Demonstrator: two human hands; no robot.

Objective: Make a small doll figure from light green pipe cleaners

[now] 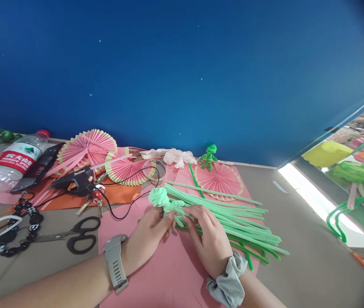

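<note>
A light green pipe-cleaner figure (159,197) with a coiled round head is held between both hands above pink paper (169,273). My left hand (148,235) pinches its body just below the head, fingers closed. On the other side, my right hand (209,237) has thumb and fingers pressed on the figure's outstretched part. Loose light green pipe cleaners (249,229) lie spread behind and to the right of my right hand, with darker green ones among them. Farther back, a finished-looking dark green figure (209,157) stands by a pink paper fan (219,182).
At left are black-handled scissors (82,235), a beaded string (34,222), a glue gun (74,182), keys (99,199) and a water bottle (15,158). A blue wall (182,77) rises behind. More craft pieces (355,171) lie at the right.
</note>
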